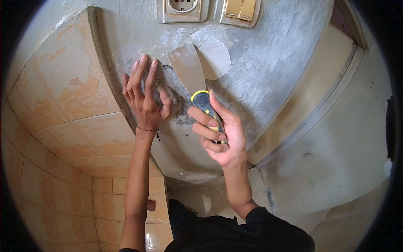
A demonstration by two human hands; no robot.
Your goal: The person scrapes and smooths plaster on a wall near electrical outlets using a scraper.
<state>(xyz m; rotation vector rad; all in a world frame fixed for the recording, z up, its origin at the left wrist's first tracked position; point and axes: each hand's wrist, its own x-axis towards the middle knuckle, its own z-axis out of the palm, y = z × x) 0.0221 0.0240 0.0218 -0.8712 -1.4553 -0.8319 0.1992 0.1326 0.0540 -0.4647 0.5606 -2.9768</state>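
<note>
My right hand [224,132] is wrapped round the black and yellow handle of a putty knife [186,67]. The knife's wide metal blade points up at the grey wall [273,54], its tip beside a pale flaking paint patch [215,58]. Whether the blade's edge touches the wall I cannot tell. To the left of the blade, my left hand [146,90] has its fingers spread against or close to the wall, with nothing in it. Below and between the hands, the wall surface is rough and dark-stained.
Above the patch sit a power socket [183,6] and a double light switch [239,9]. Orange-patterned tiles [67,80] cover the wall at left, meeting the grey wall at a raised edge. A door frame [310,117] stands at right.
</note>
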